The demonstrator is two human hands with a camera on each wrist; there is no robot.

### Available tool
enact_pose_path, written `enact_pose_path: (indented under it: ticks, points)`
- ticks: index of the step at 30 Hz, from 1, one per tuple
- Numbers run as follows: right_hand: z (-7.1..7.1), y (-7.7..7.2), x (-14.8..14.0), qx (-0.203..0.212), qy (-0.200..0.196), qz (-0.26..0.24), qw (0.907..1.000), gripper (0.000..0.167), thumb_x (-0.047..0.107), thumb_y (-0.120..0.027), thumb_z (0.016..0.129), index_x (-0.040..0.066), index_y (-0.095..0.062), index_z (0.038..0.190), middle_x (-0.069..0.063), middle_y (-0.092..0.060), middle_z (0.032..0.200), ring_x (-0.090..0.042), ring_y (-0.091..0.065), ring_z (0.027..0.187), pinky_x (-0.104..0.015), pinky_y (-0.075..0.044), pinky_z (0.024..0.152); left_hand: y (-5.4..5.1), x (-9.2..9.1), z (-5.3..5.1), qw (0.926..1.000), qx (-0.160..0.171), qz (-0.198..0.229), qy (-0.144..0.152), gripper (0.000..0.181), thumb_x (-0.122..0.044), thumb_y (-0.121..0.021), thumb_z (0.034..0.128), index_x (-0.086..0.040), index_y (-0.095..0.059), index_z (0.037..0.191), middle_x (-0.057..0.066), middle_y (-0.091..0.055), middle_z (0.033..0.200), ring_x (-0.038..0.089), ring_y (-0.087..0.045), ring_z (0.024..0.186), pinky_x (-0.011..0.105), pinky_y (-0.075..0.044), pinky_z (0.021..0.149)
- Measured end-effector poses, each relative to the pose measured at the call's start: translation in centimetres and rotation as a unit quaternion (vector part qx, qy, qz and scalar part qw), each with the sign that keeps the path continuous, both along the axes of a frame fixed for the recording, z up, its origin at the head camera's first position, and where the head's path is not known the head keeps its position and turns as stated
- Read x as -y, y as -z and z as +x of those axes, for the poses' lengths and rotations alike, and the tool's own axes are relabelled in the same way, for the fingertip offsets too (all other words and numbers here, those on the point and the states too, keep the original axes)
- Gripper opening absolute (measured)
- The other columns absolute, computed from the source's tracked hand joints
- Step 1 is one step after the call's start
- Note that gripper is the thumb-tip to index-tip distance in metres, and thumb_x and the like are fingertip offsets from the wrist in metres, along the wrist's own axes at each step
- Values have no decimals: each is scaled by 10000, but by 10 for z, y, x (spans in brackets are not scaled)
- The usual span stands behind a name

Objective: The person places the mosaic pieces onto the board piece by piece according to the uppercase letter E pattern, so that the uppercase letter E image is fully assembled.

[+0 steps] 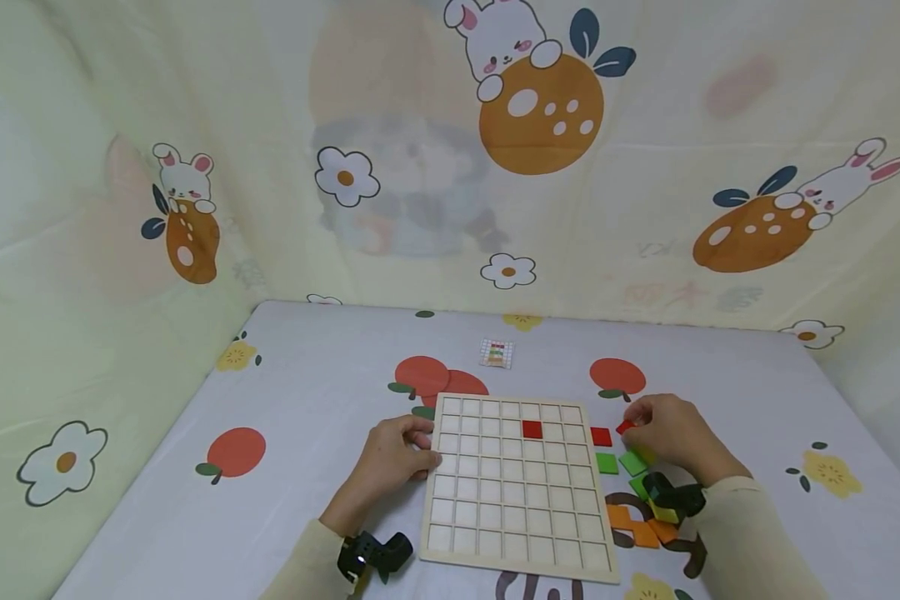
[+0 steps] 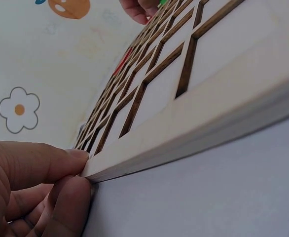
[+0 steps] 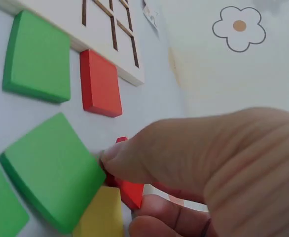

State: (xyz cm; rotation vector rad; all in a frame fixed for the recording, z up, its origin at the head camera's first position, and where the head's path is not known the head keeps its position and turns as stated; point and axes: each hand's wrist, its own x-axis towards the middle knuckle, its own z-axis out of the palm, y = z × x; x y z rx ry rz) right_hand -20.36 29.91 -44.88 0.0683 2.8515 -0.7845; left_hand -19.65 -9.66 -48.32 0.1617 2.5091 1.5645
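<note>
A square wooden grid board (image 1: pixel 512 495) lies on the table with one red tile (image 1: pixel 532 429) set in a cell of its upper part. At the board's left edge, my left hand (image 1: pixel 394 454) pinches the rim, as the left wrist view shows close up. My right hand (image 1: pixel 666 429) is just off the board's right side, where thumb and fingers pinch a red square tile (image 3: pixel 130 191). Another red tile (image 3: pixel 101 84) lies flat between that hand and the board. Green tiles (image 3: pixel 53 170) and a yellow tile (image 3: pixel 102 215) lie close by the right hand's fingers.
Several orange tiles (image 1: pixel 630 525) lie at the board's lower right, near the right wrist. A small card with a coloured grid pattern (image 1: pixel 497 353) lies beyond the board. The tablecloth (image 1: pixel 142 533) has printed fruit and flowers; a patterned curtain (image 1: pixel 420 275) stands behind.
</note>
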Motion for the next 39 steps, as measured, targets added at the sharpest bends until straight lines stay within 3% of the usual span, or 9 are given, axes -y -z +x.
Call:
enact_pose_path:
  ticks: [8, 15, 19, 24, 30, 39]
  points:
    - [-1, 2, 0, 59, 48, -103, 9999, 318, 156, -784, 835, -16, -701, 1089, -113, -617, 923, -277, -529, 874, -335, -506, 657, 1, 0, -1, 10000, -6, 61, 20, 407, -5, -826, 833, 28, -683, 1213, 52, -625, 872, 139, -603, 642, 274, -582, 590]
    - [2, 2, 0, -45, -35, -282, 9996, 203, 138, -778, 876, 47, -685, 1031, -68, -622, 878, -253, -532, 842, -330, -496, 647, 1, 0, 0, 10000, -19, 79, 35, 410, 1, -827, 832, 26, -684, 1215, 55, -627, 871, 139, -606, 644, 272, -582, 590]
    - [2, 1, -1, -166, -169, -340, 9991, 154, 108, -750, 918, 60, -732, 1063, -89, -653, 916, -263, -539, 847, -335, -495, 644, 1, 0, 0, 10000, 0, 82, 25, 410, 4, -826, 832, 26, -683, 1216, 57, -624, 872, 141, -605, 643, 272, -581, 589]
    - [0, 1, -2, -148, -255, -330, 9990, 223, 101, -752, 911, 53, -757, 1128, -96, -642, 959, -281, -537, 910, -342, -503, 699, 1, 0, 0, 10000, -9, 85, 19, 413, 7, -826, 831, 29, -681, 1217, 58, -624, 870, 141, -605, 636, 270, -579, 584]
    - [-4, -1, 1, -95, -416, -62, 9991, 320, 78, -776, 866, -5, -733, 1172, -111, -654, 990, -293, -543, 936, -385, -540, 760, 1, 1, 0, 10000, -21, 71, 24, 404, -8, -825, 839, 27, -681, 1215, 55, -620, 873, 136, -597, 634, 261, -570, 579]
    - [-7, -12, 6, 167, -808, 487, 9954, 324, 103, -801, 878, -50, -733, 1156, -130, -699, 1023, -305, -580, 944, -498, -590, 854, 0, 1, 0, 10000, 19, 92, 20, 398, -17, -823, 847, 30, -681, 1216, 58, -616, 877, 139, -595, 643, 263, -574, 581]
